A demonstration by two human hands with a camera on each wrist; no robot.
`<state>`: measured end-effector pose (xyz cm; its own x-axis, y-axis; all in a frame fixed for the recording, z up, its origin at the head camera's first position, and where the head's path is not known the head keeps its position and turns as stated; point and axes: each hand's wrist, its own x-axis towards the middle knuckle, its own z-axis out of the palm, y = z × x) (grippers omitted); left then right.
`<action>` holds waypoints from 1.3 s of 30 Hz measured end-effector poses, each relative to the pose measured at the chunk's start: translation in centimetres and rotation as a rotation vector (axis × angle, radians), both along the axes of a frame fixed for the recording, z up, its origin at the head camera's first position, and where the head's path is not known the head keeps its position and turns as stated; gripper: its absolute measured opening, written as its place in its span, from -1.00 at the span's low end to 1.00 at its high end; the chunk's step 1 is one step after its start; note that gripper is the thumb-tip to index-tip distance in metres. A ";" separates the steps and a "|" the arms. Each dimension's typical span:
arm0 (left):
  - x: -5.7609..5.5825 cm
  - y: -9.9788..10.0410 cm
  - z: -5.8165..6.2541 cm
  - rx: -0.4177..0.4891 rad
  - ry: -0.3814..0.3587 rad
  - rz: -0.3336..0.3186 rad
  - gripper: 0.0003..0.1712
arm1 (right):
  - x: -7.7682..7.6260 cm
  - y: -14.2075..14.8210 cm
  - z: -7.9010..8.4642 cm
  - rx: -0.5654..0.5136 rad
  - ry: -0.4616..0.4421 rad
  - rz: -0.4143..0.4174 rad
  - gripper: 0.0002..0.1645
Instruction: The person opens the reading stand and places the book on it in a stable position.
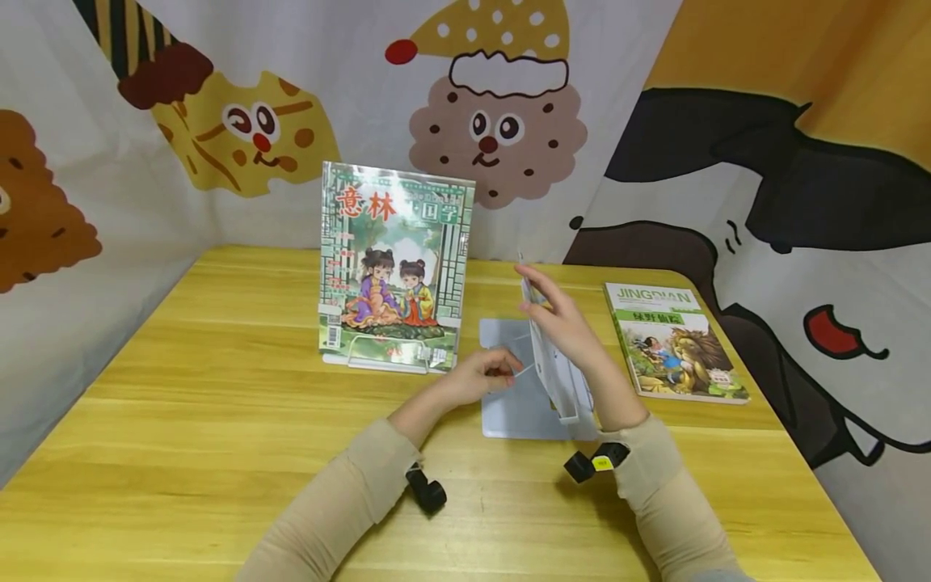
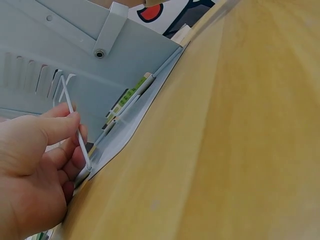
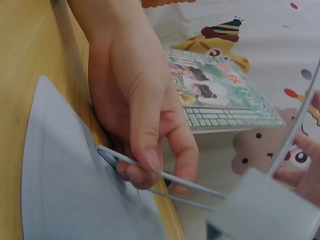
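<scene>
A light grey metal book stand stands on the table, its flat base plate point(image 1: 505, 416) lying down and its slotted back panel point(image 1: 550, 364) tilted up, seen almost edge-on in the head view. My left hand point(image 1: 476, 377) pinches the thin wire support leg point(image 2: 83, 147) between thumb and fingers, behind the panel. In the left wrist view the leg's upper end meets the row of slots; whether it is seated in one I cannot tell. With my right hand point(image 1: 570, 327) I grip the panel near its upper edge. Part of those fingers is hidden by the panel.
Left of the stand, a green illustrated magazine point(image 1: 393, 267) leans upright in a wire-fronted holder point(image 1: 389, 356). A paperback book point(image 1: 676, 343) lies flat to the right. Behind the wooden table point(image 1: 182, 404) hangs a cartoon-print curtain point(image 1: 364, 48).
</scene>
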<state>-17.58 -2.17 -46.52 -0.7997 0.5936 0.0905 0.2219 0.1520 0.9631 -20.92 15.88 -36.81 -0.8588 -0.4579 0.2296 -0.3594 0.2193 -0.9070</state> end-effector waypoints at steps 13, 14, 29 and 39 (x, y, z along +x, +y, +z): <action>1.4 -1.4 2.0 0.048 -0.086 0.120 -0.59 | -4.3 1.6 0.0 0.002 -0.056 0.071 -0.35; 1.7 -1.3 2.4 0.080 -0.080 0.132 -0.57 | -4.7 1.7 -0.1 -0.009 -0.070 0.089 -0.34; 6.7 1.0 7.4 0.267 0.031 0.155 -0.02 | -7.3 2.7 -0.8 0.000 -0.144 0.232 -0.24; 6.8 1.3 9.2 0.262 0.129 0.168 -0.31 | -6.5 4.0 -0.8 0.075 -0.139 0.030 -0.24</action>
<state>-10.82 -0.88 -37.32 -0.8562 0.3979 0.3295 0.3374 -0.0525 0.9399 -27.40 19.91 -37.64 -0.8656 -0.4954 0.0733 -0.2387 0.2794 -0.9300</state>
